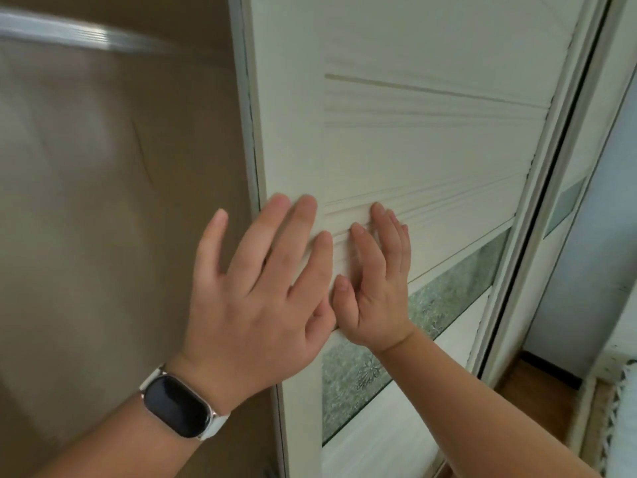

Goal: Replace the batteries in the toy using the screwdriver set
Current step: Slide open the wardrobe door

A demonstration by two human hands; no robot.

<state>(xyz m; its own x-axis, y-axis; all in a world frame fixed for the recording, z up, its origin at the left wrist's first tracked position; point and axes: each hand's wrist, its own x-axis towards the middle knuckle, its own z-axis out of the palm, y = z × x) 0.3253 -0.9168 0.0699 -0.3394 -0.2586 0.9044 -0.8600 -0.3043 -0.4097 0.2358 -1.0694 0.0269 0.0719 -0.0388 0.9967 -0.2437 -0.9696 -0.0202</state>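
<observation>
**Head view: both hands flat on a sliding wardrobe door**

Head camera looks at a cream-white sliding door [431,150] with grooved horizontal bands and a strip of frosted, flower-patterned glass [448,291] running across it. To its left lies a brown interior [103,201], blurred, with a pale rail [69,32] across the top. At the right edge stand the door's frame [551,201], a bluish wall [586,270], a patch of wooden floor [537,401] and a fringed white textile [620,426] in the corner.

The left hand [255,298] rests open against the door's left stile, its fingers [296,215] spread apart, holding nothing; a dark-faced watch [179,405] on a white strap sits on that wrist. The right hand [375,288] lies just beside it, touching it at the thumb, palm to the panel, fingers pressed close together and empty.

Neither the toy, the batteries nor the screwdriver set shows anywhere in this view, so their place and look cannot be told.
</observation>
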